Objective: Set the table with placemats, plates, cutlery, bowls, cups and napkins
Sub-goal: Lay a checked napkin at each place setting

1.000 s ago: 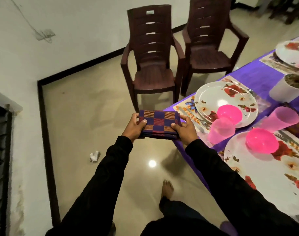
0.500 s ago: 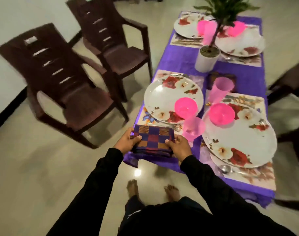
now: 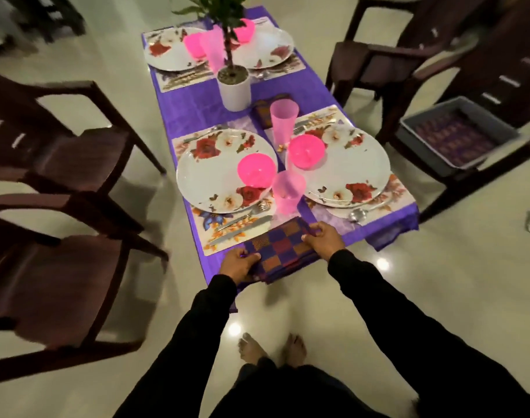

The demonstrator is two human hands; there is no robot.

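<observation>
The napkin step is in hand: the left hand and right hand have their fingers pinched on the folded checked napkin at the desk edge, six o'clock of the pink cup. Next likely calls for laying it flat and letting go.

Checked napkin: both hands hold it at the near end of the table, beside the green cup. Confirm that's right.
Not quite: the cup beside it is pink, not green. The head view shows the left hand and right hand holding the checked napkin at the near end of the table.
</observation>
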